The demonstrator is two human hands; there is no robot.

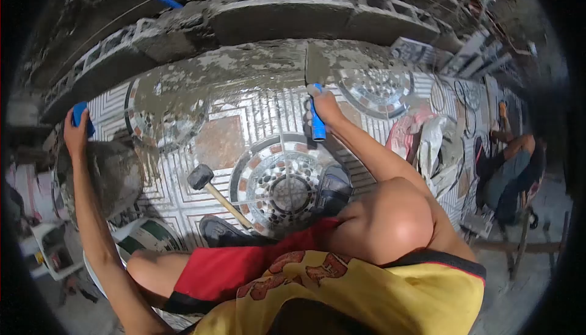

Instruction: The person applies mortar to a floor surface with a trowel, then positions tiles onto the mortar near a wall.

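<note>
My right hand [328,109] is wrapped round the blue handle of a trowel [317,63]. The flat, mortar-smeared blade points away from me over the wet grey strip along the block wall. Far to the left, my left hand [75,135] grips a blue sponge-like block [81,117], just above a mortar-caked tub [108,173]. A rubber mallet [201,177] with a wooden handle lies on the patterned tiles [220,141] between my arms, its handle end near my left shoe.
A row of hollow concrete blocks [281,21] runs across the far side. A white and green bucket [152,235] stands by my left leg. Sacks [436,146] lie right of my right arm. Another person [513,170] sits at the far right, near cables.
</note>
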